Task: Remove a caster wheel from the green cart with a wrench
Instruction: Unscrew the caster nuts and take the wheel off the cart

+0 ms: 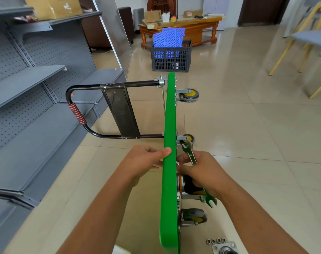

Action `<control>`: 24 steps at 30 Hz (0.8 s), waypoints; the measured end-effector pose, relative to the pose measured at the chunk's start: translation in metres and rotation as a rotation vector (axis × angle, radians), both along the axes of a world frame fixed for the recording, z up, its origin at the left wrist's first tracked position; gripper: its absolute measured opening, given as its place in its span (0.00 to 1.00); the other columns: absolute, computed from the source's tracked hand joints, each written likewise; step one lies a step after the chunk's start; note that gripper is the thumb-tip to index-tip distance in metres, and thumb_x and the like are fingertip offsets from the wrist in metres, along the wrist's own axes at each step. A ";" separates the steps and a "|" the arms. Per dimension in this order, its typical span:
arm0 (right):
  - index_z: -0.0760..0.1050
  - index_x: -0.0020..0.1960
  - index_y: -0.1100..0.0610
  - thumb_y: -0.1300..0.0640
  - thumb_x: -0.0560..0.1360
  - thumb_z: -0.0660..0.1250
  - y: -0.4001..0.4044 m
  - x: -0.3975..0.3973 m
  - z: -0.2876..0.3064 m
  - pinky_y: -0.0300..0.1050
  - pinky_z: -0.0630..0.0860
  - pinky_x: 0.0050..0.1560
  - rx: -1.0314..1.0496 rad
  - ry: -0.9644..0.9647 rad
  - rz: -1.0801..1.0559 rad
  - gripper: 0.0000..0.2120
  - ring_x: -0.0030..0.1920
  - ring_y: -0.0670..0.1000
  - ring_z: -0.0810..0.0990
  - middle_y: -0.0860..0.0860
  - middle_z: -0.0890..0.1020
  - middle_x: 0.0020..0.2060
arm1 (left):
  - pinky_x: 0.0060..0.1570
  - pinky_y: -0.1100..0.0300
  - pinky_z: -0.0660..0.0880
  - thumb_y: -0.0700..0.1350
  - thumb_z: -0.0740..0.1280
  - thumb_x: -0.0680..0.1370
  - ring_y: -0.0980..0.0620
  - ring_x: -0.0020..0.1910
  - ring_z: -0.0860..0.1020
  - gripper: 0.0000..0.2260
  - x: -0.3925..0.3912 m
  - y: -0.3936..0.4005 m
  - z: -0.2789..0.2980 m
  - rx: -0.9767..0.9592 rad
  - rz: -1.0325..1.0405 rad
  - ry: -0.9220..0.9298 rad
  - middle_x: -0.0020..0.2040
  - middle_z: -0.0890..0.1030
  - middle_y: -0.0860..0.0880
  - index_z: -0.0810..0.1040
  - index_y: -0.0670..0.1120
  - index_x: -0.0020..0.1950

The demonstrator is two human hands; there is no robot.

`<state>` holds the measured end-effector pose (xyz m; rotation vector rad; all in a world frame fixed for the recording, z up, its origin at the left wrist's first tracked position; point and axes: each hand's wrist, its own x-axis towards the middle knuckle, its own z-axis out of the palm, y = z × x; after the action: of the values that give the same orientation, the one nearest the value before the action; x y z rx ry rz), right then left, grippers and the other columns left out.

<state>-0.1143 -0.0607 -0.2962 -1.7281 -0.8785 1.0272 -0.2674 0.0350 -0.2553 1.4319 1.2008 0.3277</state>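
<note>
Gripping the top edge of the green cart, left hand has its thumb hooked over the rim, fingers hidden behind the deck on the handle side. Cart deck stands on edge on the tiled floor, smooth glossy green panel, wheels facing right. Right hand is curled round the shank of a flat steel wrench, double open-ended; upper end sits by the caster wheel near mid-deck, lower end pokes out under the wrist. Three other casters visible along the underside: grey tyres, yellow hubs, zinc brackets. Black tubular handle lies folded out to the left, red ribbed grip on it. Four loose nuts and a detached mounting plate on the floor, bottom right. Grey perforated shelving left.
</note>
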 end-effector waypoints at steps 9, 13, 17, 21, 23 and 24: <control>0.82 0.47 0.68 0.61 0.80 0.68 0.001 -0.005 0.000 0.34 0.62 0.20 -0.030 0.000 -0.015 0.09 0.17 0.41 0.65 0.51 0.75 0.25 | 0.35 0.63 0.62 0.58 0.72 0.76 0.58 0.44 0.82 0.19 -0.001 -0.002 0.004 -0.003 -0.007 0.008 0.48 0.87 0.49 0.82 0.42 0.55; 0.82 0.50 0.61 0.61 0.78 0.71 0.000 -0.003 0.001 0.37 0.62 0.22 -0.019 0.048 -0.034 0.04 0.20 0.42 0.67 0.51 0.78 0.31 | 0.35 0.64 0.63 0.57 0.72 0.76 0.57 0.44 0.83 0.20 0.000 -0.003 0.004 -0.005 -0.005 0.012 0.48 0.87 0.49 0.82 0.42 0.55; 0.83 0.48 0.56 0.61 0.76 0.73 0.001 -0.003 0.001 0.40 0.64 0.24 -0.009 0.038 -0.030 0.02 0.31 0.51 0.76 0.58 0.85 0.41 | 0.32 0.66 0.64 0.57 0.72 0.77 0.59 0.42 0.82 0.19 0.000 -0.004 0.004 -0.011 -0.012 0.021 0.48 0.87 0.50 0.82 0.42 0.55; 0.85 0.47 0.58 0.62 0.77 0.72 0.002 -0.005 -0.001 0.38 0.63 0.22 -0.012 0.050 -0.062 0.03 0.21 0.44 0.66 0.64 0.84 0.41 | 0.29 0.67 0.65 0.57 0.71 0.77 0.62 0.38 0.81 0.18 0.000 -0.003 0.005 -0.004 -0.028 0.040 0.47 0.87 0.51 0.81 0.43 0.55; 0.84 0.48 0.60 0.62 0.78 0.70 0.003 -0.006 -0.001 0.38 0.62 0.21 -0.023 0.084 -0.066 0.04 0.20 0.44 0.64 0.66 0.81 0.39 | 0.30 0.66 0.65 0.57 0.71 0.77 0.62 0.39 0.81 0.18 0.000 -0.003 0.005 -0.006 -0.033 0.039 0.47 0.87 0.51 0.81 0.43 0.55; 0.84 0.49 0.62 0.62 0.79 0.70 0.004 -0.006 -0.001 0.38 0.62 0.21 -0.035 0.103 -0.065 0.05 0.20 0.44 0.64 0.64 0.80 0.38 | 0.30 0.66 0.65 0.57 0.71 0.77 0.62 0.39 0.81 0.18 0.000 -0.003 0.005 -0.008 -0.033 0.036 0.47 0.87 0.51 0.82 0.43 0.55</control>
<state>-0.1204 -0.0564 -0.2975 -1.7059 -0.7383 1.0835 -0.2678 0.0319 -0.2500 1.4550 1.2050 0.2747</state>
